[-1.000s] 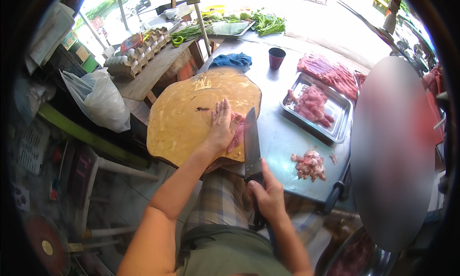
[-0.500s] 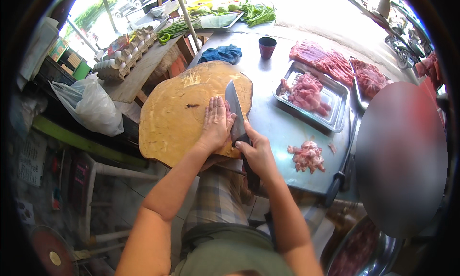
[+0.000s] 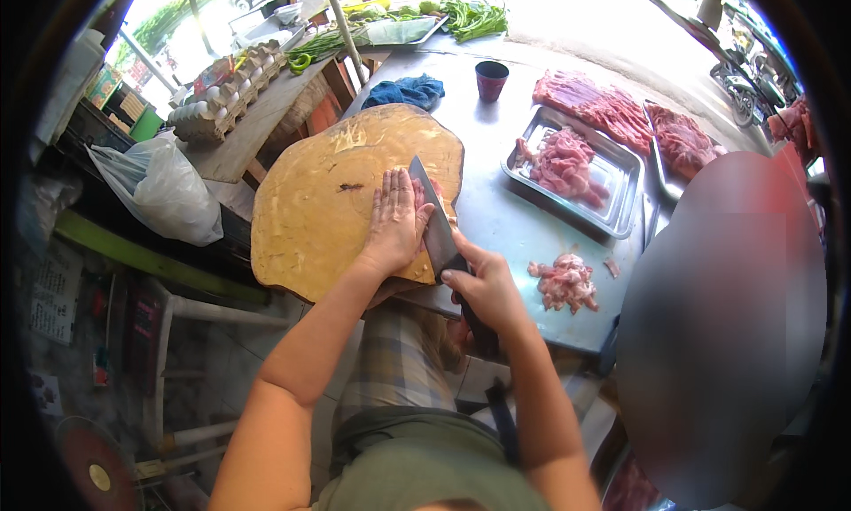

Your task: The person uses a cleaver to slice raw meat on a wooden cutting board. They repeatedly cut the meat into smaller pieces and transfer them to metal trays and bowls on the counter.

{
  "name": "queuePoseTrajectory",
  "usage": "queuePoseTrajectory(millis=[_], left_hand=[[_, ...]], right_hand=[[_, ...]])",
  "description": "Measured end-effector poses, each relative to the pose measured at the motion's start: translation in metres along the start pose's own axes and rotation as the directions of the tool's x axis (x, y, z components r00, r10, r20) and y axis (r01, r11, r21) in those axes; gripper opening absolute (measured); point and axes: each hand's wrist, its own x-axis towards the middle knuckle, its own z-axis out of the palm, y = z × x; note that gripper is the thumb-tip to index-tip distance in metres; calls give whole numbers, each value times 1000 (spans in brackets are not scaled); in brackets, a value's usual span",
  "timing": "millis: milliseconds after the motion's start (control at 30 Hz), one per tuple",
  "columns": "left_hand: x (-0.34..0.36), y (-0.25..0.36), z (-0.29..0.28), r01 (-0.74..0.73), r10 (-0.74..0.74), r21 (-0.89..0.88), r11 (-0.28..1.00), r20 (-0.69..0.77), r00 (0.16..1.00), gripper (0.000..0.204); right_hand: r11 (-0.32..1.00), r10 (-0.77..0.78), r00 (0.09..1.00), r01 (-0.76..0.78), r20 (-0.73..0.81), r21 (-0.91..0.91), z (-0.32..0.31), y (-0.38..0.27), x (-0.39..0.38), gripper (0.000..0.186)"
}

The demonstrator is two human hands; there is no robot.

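The left hand (image 3: 396,227) is lying flat on the near right part of the board (image 3: 306,201), fingers straight and close together, palm down, gripping nothing between them. It is covering most of the meat (image 3: 418,192); only a thin pink strip is showing between the fingers and the knife (image 3: 434,223), so its full shape is staying hidden. The right hand (image 3: 487,289) is closing around the handle, its fingers mostly hiding that part, while the blade is pointing far and slightly left. Whether the edge is touching the meat, I cannot tell.

To the right, on the counter (image 3: 492,232), a tray (image 3: 625,170) is holding pink pieces (image 3: 566,167), and scraps (image 3: 567,282) are lying on the near side. Beyond the tray, a slab (image 3: 594,108) is stretching along the far right. A grey blur (image 3: 718,334) is hiding whatever is behind it at the right, including part of the counter's edge. At the near right, a container of red stuff (image 3: 631,486) is being cut off by the blur and the lower border; its contents are hard to make out.
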Motion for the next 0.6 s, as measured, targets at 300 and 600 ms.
queuePoseTrajectory(millis=[300,600], left_hand=[[-1,-10,9,22,-22,41,999,4,1000,83],[8,-22,10,46,-47,28,999,38,998,83]], right_hand=[[993,-91,993,86,-69,-79,7,0,12,65],[961,92,991,-63,95,-270,-13,-37,28,70]])
